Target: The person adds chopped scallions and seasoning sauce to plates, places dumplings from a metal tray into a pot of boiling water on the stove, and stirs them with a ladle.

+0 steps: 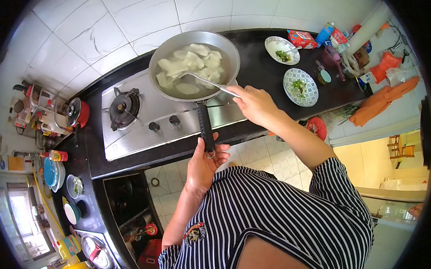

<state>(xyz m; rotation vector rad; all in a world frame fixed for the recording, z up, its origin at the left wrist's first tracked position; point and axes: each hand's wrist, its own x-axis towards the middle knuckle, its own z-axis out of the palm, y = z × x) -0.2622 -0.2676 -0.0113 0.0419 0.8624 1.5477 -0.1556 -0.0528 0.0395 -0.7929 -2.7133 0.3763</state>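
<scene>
A wide metal pan [235, 70] sits on the stove, full of cloudy water with several pale dumplings [198, 60] in it. My right hand [256, 104] grips the handle of a metal ladle [209, 81]. The ladle reaches in over the rim, its head down among the dumplings and mostly hidden. Below the pan, my left hand [200, 167] cups the end of the black pan handle [205, 125], thumb on one side and fingers loosely on the other.
A bare burner [122, 107] lies left of the pan, with a red pot [82, 114] beyond it. Two patterned bowls [301, 97] holding chopped greens stand on the right counter. A small cup [324, 77], bottles and packets crowd the far right. More dishes line the left counter.
</scene>
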